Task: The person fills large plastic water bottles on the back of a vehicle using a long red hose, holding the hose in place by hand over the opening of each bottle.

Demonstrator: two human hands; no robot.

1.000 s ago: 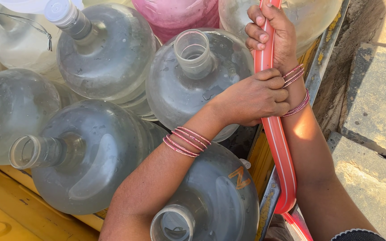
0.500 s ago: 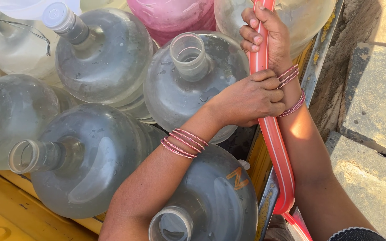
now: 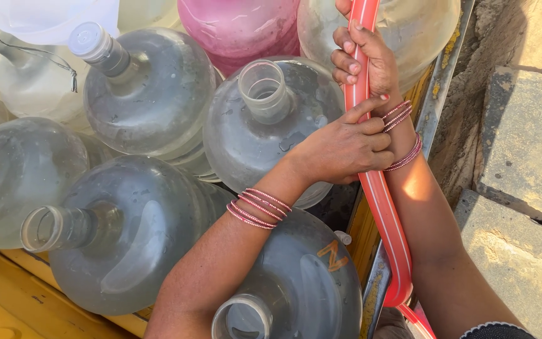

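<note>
While both hands grip it, the red hose point(image 3: 377, 207) runs upright along the cart's right edge, beside the open-necked clear jug point(image 3: 265, 125). Left hand point(image 3: 346, 147) fingers are wrapped fully round the hose at mid-length; right hand point(image 3: 368, 59) is closed round it higher up, thumb side hidden. The hose looks soft, bendy and light, likely slick if wet, so best held near the free end with a second grip below. The jugs look bulky; a pink jug point(image 3: 239, 28) sits behind.
</note>
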